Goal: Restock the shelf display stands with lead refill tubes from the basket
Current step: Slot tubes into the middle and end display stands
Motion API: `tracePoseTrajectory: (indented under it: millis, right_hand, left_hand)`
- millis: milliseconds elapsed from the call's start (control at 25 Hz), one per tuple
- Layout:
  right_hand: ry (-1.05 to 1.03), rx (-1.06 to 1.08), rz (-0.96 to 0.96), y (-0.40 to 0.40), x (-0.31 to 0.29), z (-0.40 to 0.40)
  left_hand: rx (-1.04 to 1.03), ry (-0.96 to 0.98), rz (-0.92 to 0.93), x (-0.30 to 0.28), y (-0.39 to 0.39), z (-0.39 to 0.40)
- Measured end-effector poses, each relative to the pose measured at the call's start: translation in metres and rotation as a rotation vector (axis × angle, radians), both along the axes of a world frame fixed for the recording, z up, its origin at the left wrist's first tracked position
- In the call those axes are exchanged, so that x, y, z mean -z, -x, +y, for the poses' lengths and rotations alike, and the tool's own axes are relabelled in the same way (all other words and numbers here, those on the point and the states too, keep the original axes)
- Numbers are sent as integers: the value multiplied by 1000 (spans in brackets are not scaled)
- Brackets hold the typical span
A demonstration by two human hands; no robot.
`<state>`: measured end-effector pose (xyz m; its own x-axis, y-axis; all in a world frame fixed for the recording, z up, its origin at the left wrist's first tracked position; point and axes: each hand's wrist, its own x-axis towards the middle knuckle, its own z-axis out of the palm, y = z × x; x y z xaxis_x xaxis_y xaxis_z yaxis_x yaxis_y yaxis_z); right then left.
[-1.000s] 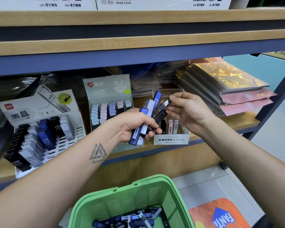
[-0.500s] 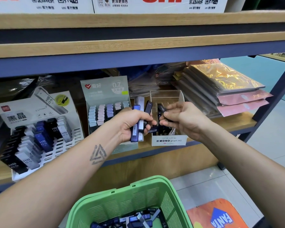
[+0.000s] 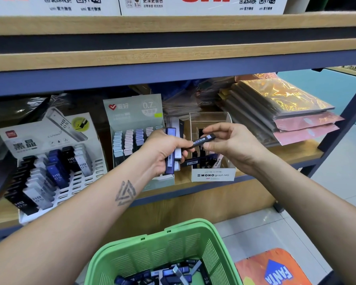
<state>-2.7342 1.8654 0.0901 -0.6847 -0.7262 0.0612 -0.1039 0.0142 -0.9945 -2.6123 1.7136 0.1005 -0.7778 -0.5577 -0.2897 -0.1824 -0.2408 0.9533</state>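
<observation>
My left hand [image 3: 162,150] grips a bundle of lead refill tubes [image 3: 171,149], blue, white and black, in front of the 0.7 display stand [image 3: 132,114]. My right hand [image 3: 232,145] pinches one black lead refill tube [image 3: 203,140] with a barcode label, held level in front of the clear MONO graph MG box [image 3: 213,174]. That tube's left end reaches my left fingertips. The green basket [image 3: 158,245] sits below with several tubes inside. The HB 0.5 stand [image 3: 49,167] at left holds black, blue and white tubes.
Stacks of wrapped pink and gold packets [image 3: 292,116] lie on the right of the wooden shelf [image 3: 286,154]. An upper shelf [image 3: 173,56] hangs close overhead with white boxes on it. An orange mat [image 3: 275,268] lies on the tiled floor.
My right hand has drawn one black tube out from the bundle and now holds it level. My left hand moved down a little with the bundle.
</observation>
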Motion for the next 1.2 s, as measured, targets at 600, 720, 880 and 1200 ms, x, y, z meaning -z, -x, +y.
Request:
tracePoseTrajectory:
  millis: [600, 720, 880, 1200]
  right_hand:
    - [-168, 125, 388, 0, -13, 0]
    - [-451, -47, 879, -10, -5, -6]
    - [-702, -33, 1229, -23, 12, -17]
    - [-584, 40, 1057, -17, -10, -21]
  left_hand:
    - [-41, 66, 9, -7, -5, 5]
    - [-44, 54, 10, -9, -7, 2]
    - [-35, 48, 7, -11, -9, 2]
    - [-49, 30, 23, -12, -17, -6]
